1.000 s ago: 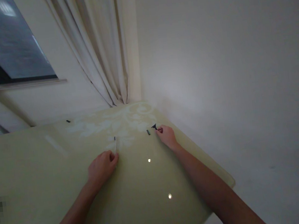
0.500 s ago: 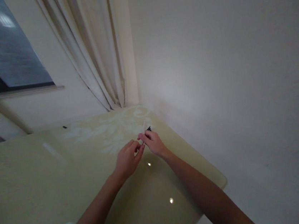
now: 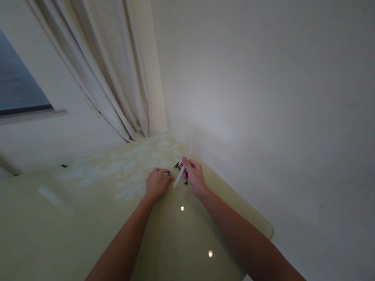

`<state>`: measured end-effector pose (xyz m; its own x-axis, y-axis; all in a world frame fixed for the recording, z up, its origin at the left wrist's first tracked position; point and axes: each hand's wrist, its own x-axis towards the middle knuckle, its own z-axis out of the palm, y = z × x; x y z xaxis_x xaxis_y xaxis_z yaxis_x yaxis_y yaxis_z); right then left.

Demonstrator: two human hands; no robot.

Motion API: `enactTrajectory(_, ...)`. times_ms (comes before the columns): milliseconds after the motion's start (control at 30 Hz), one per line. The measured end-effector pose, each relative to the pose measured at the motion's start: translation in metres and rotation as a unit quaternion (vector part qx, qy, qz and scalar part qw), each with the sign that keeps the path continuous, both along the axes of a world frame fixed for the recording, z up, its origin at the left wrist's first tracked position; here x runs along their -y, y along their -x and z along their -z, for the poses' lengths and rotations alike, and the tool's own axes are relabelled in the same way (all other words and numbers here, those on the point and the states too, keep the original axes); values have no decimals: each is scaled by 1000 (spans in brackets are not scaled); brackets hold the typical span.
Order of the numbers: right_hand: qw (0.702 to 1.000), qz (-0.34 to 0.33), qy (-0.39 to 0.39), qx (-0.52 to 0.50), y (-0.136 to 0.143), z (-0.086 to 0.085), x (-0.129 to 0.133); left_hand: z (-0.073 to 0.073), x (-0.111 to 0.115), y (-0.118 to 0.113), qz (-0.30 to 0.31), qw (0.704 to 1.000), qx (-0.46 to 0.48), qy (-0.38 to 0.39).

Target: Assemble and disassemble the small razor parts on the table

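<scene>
Over the bench [image 3: 83,233], the right hand [image 3: 194,176] has its grip clenched round a white stick [image 3: 179,176], slanting near-left to far-right, and a T-shaped black piece [image 3: 177,165], head far-left; the left hand [image 3: 156,182] pinches a small dark piece [image 3: 169,174].

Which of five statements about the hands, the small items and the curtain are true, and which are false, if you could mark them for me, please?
1. The right hand holds a white stick. True.
2. The left hand is far from the right one. False: it is close beside it, its fingers at a small dark piece.
3. A small black item lies near the far edge of the table. True.
4. The black T-headed tool lies under the curtain. False: it is at the right hand's fingers, with the white stick.
5. The curtain is pale. True.
</scene>
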<state>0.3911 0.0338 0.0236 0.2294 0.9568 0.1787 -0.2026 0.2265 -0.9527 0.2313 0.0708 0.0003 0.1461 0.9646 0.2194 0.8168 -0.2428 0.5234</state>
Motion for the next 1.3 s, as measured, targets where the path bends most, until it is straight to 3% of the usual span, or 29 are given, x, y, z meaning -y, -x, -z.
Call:
enactTrajectory(100, 1000, -9, 4, -7, 0, -4, 2, 0, 8, 9, 26, 999, 20, 1)
enactTrajectory(233, 998, -65, 10, -2, 10, -7, 8, -7, 37, 44, 83, 992, 85, -34)
enactTrajectory(367, 984, -179, 18, -11, 31, -9, 25, -26, 74, 82, 98, 981, 129, -109)
enactTrajectory(500, 957, -287, 30, 6, 45, -12, 46, -46, 96, 99, 105, 977, 113, -145)
enactTrajectory(633, 961, -267, 54, 39, 50, -14, 59, -58, 103, 99, 126, 978, 98, -133)
enactTrajectory(833, 960, -257, 78, 81, 54, -14, 68, -61, 112, 90, 130, 976, 83, -154)
enactTrajectory(967, 966, -237, 77, 62, 54, -16, 70, -66, 114, 90, 131, 977, 84, -142)
enactTrajectory(1167, 961, -245, 125, -25, 52, -15, 67, -77, 114, 98, 204, 971, 111, -63)
enactTrajectory(1300, 953, -275, 126, -28, 54, -12, 67, -73, 114, 95, 185, 974, 113, -56)
